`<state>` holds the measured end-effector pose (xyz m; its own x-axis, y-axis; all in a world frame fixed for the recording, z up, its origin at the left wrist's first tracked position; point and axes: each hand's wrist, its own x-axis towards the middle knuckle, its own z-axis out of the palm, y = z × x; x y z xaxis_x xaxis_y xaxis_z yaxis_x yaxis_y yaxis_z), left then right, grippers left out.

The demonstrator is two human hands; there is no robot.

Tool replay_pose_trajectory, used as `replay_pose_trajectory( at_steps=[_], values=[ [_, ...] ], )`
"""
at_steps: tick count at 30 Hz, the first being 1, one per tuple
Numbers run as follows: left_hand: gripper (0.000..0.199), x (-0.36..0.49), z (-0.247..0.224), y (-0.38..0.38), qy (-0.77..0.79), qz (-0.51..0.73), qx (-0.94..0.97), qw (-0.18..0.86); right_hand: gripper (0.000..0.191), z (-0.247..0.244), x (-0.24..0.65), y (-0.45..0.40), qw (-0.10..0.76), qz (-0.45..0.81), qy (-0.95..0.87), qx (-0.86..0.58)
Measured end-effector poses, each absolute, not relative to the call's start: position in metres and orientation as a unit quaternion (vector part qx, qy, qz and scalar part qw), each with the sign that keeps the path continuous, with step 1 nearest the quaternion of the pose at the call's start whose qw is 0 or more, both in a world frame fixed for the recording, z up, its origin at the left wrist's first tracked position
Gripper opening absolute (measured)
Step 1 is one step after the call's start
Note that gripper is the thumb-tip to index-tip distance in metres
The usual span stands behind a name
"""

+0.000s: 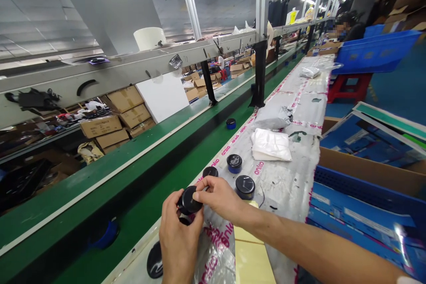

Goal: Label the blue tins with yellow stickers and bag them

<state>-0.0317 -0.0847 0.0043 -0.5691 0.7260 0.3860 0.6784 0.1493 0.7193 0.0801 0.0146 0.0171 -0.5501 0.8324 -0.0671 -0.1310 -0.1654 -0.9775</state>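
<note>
My left hand [179, 235] is wrapped round a round black disc-shaped piece [192, 199], held a little above the bench. My right hand [218, 197] is closed at the piece's upper right edge, its thumb on the black face; whether it also pinches something small cannot be made out. Near my right hand stand a round black piece with a blue lower rim [245, 186] and a similar one [234, 163]. Another black disc [210, 171] sits just behind my fingers. A dark glossy round piece [155, 261] lies left of my left wrist, partly hidden by it.
Yellow sheets [251, 257] lie by my right forearm. White folded bags [271, 144] and a grey plastic bag [271, 117] rest farther along the film-covered bench. A green conveyor belt [143, 213] runs alongside, carrying blue-rimmed pieces [230, 124]. Boxes in a blue crate [359, 186] stand right.
</note>
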Motion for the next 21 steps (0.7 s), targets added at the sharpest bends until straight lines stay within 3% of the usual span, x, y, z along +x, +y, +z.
replay_pose_trajectory(
  at_steps=[5, 9, 14, 18, 21],
  values=[
    [0.055, -0.03, 0.006, -0.083, 0.745, 0.498, 0.436, 0.087, 0.004, 0.021, 0.083, 0.015, 0.352, 0.681, -0.543, -0.344],
    [0.056, -0.031, 0.004, -0.083, 0.748, 0.497, 0.428, 0.105, 0.033, 0.014, 0.082, 0.013, 0.349, 0.617, -0.615, -0.346],
    [0.059, -0.033, 0.003, -0.083, 0.739, 0.501, 0.427, 0.146, 0.006, 0.018, 0.084, 0.017, 0.355, 0.639, -0.591, -0.341],
    [0.06, -0.04, 0.005, -0.082, 0.749, 0.467, 0.44, 0.165, 0.015, 0.021, 0.107, 0.016, 0.367, 0.65, -0.578, -0.329],
    [0.056, -0.047, 0.003, -0.079, 0.791, 0.369, 0.473, 0.125, 0.019, 0.019, 0.13, 0.011, 0.378, 0.601, -0.629, -0.317]
  ],
)
